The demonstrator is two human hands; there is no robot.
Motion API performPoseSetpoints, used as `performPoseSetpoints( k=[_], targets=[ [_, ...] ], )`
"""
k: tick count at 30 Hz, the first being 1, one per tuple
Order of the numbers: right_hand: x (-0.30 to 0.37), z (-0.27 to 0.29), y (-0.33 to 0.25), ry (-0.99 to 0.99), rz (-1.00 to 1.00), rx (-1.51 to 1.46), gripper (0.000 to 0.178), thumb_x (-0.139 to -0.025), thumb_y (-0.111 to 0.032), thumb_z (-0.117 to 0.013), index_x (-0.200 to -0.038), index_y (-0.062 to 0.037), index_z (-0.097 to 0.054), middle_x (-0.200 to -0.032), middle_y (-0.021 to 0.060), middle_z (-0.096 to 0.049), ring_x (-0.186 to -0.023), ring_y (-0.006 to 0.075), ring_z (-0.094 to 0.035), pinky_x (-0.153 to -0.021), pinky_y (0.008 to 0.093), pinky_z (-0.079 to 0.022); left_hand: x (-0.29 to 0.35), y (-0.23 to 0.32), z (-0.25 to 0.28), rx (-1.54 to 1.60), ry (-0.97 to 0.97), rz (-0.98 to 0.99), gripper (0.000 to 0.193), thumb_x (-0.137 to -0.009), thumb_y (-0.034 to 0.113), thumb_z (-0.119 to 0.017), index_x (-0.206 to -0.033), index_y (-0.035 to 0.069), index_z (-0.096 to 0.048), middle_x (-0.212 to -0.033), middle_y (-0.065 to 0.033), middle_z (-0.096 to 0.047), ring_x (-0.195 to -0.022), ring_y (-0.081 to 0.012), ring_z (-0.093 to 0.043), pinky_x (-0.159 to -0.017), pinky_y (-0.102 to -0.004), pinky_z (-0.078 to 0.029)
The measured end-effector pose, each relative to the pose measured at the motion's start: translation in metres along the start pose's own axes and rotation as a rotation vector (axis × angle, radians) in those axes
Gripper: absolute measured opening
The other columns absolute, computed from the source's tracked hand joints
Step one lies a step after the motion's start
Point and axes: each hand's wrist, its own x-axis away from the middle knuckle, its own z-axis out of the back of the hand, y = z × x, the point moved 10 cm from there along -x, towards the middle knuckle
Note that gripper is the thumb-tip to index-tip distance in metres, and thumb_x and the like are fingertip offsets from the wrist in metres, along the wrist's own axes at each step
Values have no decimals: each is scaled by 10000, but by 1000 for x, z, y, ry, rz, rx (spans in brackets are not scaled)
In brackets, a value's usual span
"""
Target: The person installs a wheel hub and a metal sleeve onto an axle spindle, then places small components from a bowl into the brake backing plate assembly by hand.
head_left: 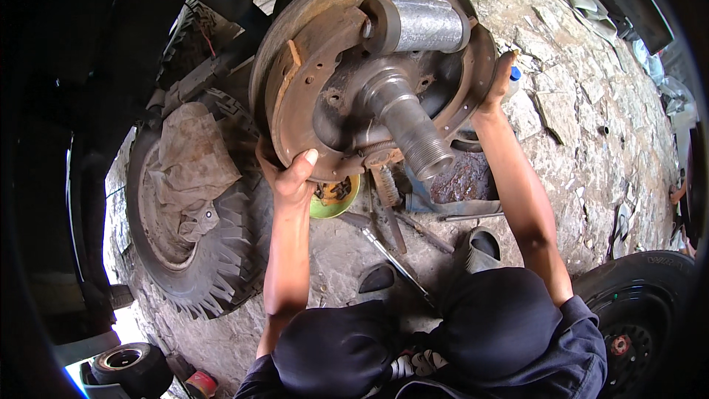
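Observation:
In front of me stands a rusty drum brake assembly with a round backing plate (264,74). A silver wheel cylinder (425,22) sits at its top, and a threaded axle spindle (410,125) sticks out of the middle toward me. My left hand (292,176) grips the lower left of the curved brake shoe (295,118), thumb on its front face and fingers hidden behind. At the right edge my right hand (498,92) holds the other brake shoe (481,66), its fingers partly hidden. A coil spring (379,149) runs along the bottom, behind the spindle.
Below the brake lie a yellow-green bowl (343,207) of small parts, a brush (385,186), a container of dark grease (464,177) and a long metal tool (399,266). A treaded tyre (229,251) with a cloth (193,151) stands left; another tyre (635,281) lies right.

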Motion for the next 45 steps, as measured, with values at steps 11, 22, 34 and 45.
performPoseSetpoints(
  k=[11, 22, 34, 45],
  targets=[
    [-16, 21, 8, 87, -26, -11, 1009, -816, -812, -480, -1520, -107, -323, -1477, 120, -444, -1329, 304, -460, -1115, 489, -386, -3, -2, 2, -45, 74, -97, 707, -633, 121, -701, -1287, -81, -521, -1221, -142, -615, -1135, -242, -608, -1018, -373, -461],
    [-33, 10, 12, 81, -60, -144, 949, -851, -737, -532, -1439, 2, -430, -1383, 154, -538, -1264, 284, -522, -1099, 424, -401, -18, -3, 11, -8, 89, -54, 723, -638, 114, -679, -1314, -80, -509, -1248, -147, -608, -1139, -236, -604, -1009, -365, -462],
    [-40, 23, 18, 92, 4, -15, 965, -824, -781, -490, -1510, -118, -343, -1448, 116, -476, -1295, 302, -492, -1081, 475, -427, -25, 0, 12, -101, 41, -178, 694, -644, 131, -695, -1286, -74, -529, -1227, -141, -616, -1118, -226, -605, -1002, -355, -452],
    [-36, 19, 6, 101, 93, 49, 966, -834, -746, -519, -1446, -3, -426, -1400, 140, -531, -1270, 276, -516, -1098, 407, -387, -32, -9, 19, -54, 29, -165, 650, -632, 88, -671, -1249, -73, -546, -1177, -107, -630, -1059, -186, -606, -970, -313, -451]
  ],
)
